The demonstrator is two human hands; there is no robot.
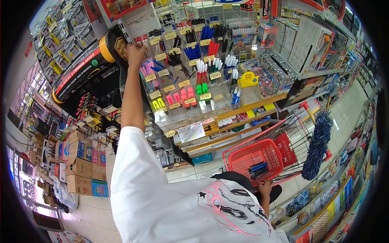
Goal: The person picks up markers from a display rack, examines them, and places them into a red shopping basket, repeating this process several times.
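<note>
My left hand (135, 54) reaches up to the upper left corner of a clear pen display rack (174, 115). Its fingers are bent together beside the compartments there; what they pinch, if anything, is too small to make out. Close by are pink pens (150, 69) and dark pens (175, 58) in their slots. Low at the right, my right hand (265, 187) is curled at the near edge of a red shopping basket (237, 158). What its fingers close on is hidden. Several blue and black pens (258, 169) lie in the basket.
The basket sits in a metal shopping cart (302, 125), where a blue fluffy duster (318, 146) sticks up. Cardboard boxes (79, 180) stack on the floor at left. Batteries (79, 34) hang upper left. Boxed goods (312, 44) fill shelves at right.
</note>
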